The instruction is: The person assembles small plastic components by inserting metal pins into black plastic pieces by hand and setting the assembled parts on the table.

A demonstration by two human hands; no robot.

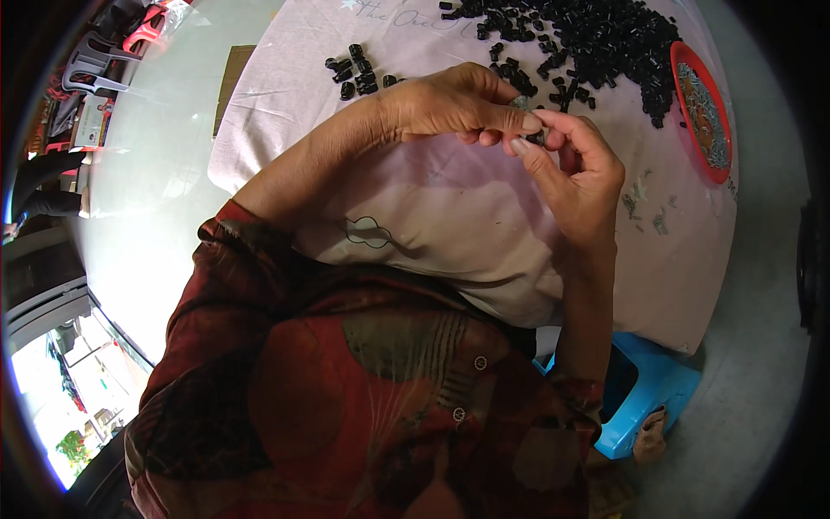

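Above the cloth-covered table my two hands meet, fingertips together. A small black plastic part [536, 137] shows between the fingers and thumb of my right hand [581, 160], which are pinched on it. My left hand [462, 105] is closed against the same spot, its thumb by the black part; my fingers hide what else it may hold. Just beyond the hands lies a big heap of black plastic parts [605, 39]. A smaller group of black parts [359, 69] rests on the cloth past my left wrist.
A red oval tray [727, 169] of small silvery metal pieces [702, 108] stands at the right table edge. More metal pieces [660, 223] lie loose on the pale pink cloth [415, 233]. A blue plastic stool [661, 389] is below the table; grey chairs [91, 65] stand far left.
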